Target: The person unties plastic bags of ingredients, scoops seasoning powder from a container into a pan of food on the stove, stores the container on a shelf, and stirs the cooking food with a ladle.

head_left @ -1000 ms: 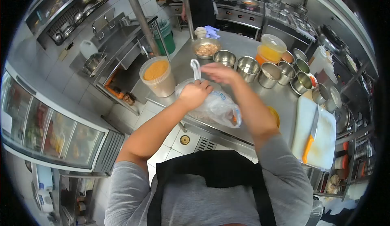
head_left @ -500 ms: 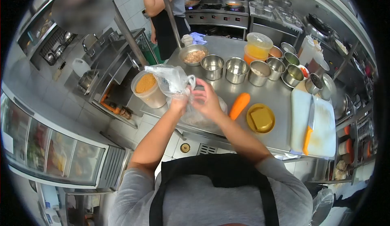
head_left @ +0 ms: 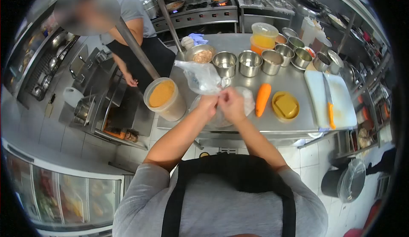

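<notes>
A clear plastic bag is gathered at its neck between my two hands, its upper part puffed out to the left. My left hand is closed on the neck from the left. Fingers pinched together, my right hand holds the knotted part from the right. The lower part of the bag rests on the steel table; its contents are hard to make out. Right of it lies a carrot, beside a yellow dish with a yellow block in it. A tub of orange-brown powder stands to the left.
Several metal pots line the back of the table, near a pan of pale food and stacked orange containers. A knife lies on the white cutting board at the right. Another person stands beyond the table, left.
The bag was low on the table at first; its top now stands up between my hands. The carrot and yellow dish have come into view. The other person has moved left and nearer.
</notes>
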{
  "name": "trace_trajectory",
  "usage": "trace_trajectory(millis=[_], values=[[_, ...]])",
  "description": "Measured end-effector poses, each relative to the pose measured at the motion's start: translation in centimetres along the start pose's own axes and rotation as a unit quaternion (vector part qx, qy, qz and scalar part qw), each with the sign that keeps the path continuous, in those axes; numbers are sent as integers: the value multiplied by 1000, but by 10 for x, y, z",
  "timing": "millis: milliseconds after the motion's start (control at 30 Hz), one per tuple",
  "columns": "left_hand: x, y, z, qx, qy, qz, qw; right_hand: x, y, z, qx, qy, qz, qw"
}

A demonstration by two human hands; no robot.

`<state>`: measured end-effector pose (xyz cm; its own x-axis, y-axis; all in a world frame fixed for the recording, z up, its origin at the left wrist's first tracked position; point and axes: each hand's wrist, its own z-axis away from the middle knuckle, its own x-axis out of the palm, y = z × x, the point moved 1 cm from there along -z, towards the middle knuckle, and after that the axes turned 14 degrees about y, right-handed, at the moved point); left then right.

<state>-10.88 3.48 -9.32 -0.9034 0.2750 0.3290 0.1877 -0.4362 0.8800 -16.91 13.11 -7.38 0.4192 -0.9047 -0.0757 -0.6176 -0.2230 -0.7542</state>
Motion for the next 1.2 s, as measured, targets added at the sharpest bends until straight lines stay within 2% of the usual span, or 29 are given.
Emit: trace_trajectory(millis=[33,100,167,200,300,400,500,567,633,700,767,833,867,933,967,1033,1100,1133,1167,1200], values=[[-6,-1,-4,29,-18,-37,999,-3,5,-1,1,19,27,999],[-11,11,11,-8,-58,-90,994,-12,1,-7,9,62,86,994],[-10,20,19,-57,-79,-115,988,-9,8,-7,67,102,63,991],[-13,20,15,-75,-120,-118,983,-9,11,-6,94,125,51,986],[-15,25,10,-132,-106,-109,980,2,9,0,85,108,176,975],[-13,21,-3,-140,-98,-105,980,13,6,23,145,190,4,971],[-22,9,-25,-147,-240,-66,957,11,-17,38,36,151,141,978],[-32,17,-15,-121,-247,-122,954,7,-9,29,47,84,200,975],[-37,26,-4,-110,-187,-167,962,7,-5,24,-49,62,190,979],[-44,25,3,-30,-179,-180,967,0,-29,19,-58,26,262,963],[-50,31,17,78,-200,-206,955,-1,-33,16,-53,71,202,975],[-64,5,5,363,-256,-334,831,1,-59,9,-79,145,87,982],[-65,-7,12,459,-249,-359,774,-2,-86,9,-92,156,47,982],[-66,-11,42,476,-211,-370,770,-18,-137,20,-114,178,-24,977],[-66,-4,60,449,-189,-363,794,-32,-153,27,-128,185,-52,973],[-66,15,97,400,-152,-355,831,-69,-186,35,-192,234,-10,953],[-59,30,141,396,-162,-370,825,-125,-223,49,-243,173,19,954],[-52,36,167,400,-179,-380,815,-166,-243,65,-116,125,-61,983],[-44,36,195,415,-206,-396,793,-209,-268,88,13,84,-148,985],[-37,31,224,443,-248,-408,759,-250,-285,113,134,46,-241,960]])
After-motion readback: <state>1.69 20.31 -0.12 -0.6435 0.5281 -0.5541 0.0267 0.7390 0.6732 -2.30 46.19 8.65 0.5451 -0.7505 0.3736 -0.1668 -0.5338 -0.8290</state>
